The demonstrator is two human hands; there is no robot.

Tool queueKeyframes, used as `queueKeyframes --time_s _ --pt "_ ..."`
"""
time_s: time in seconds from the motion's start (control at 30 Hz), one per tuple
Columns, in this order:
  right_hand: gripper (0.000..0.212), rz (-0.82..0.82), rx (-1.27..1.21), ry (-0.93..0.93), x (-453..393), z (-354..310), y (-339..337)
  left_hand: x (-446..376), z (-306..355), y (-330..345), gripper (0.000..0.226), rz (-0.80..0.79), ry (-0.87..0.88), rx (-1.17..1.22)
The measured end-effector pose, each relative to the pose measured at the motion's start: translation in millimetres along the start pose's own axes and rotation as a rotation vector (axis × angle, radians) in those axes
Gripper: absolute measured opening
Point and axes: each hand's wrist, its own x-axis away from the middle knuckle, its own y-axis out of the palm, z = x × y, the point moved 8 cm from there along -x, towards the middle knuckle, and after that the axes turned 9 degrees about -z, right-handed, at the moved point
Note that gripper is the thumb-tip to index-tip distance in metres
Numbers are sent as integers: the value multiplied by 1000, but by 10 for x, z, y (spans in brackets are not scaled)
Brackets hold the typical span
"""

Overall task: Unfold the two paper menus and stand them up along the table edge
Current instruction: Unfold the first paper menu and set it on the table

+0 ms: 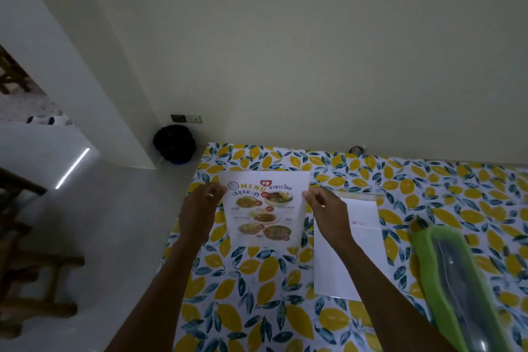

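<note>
At lower left of the frame, dark wooden furniture [34,280] stands on the pale floor, clear of the work. A black round bin [175,143] sits against the wall just left of centre, beside the table's far left corner. The table, covered by a lemon-and-leaf printed cloth [257,280], fills the lower centre and right. The left hand [200,208] pinches the left margin of the white printed paper menu with food photographs [264,208], fingertips closed on the sheet near its upper edge. The right hand [325,208] grips the opposite margin at matching height. Judgement: the two-sided hold keeps the sheet spread and under control, printed face toward the wearer, near the table's left and far edges where it is meant to stand; whether its lower edge touches the cloth cannot be told. The second menu, a plain white paper sheet showing its blank side [351,251], lies flat on the cloth just right of the held one, partly under the right forearm, untouched and not yet stood up. At lower right a green-rimmed plastic container with a clear lid [457,280] rests on the cloth, apart from both sheets.
</note>
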Motion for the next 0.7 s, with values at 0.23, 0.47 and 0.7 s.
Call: queueKeyframes --time_s 0.23,0.47,0.7 --pt "20 -24 30 5 -164 37 50 -143 35 86 21 21 -26 -6" --pt "22 -7 23 -2 -109 77 75 -144 -41 168 28 13 -75 -20" --pt "19 -8 42 59 -15 34 60 -3 66 139 33 3 -42 -82"
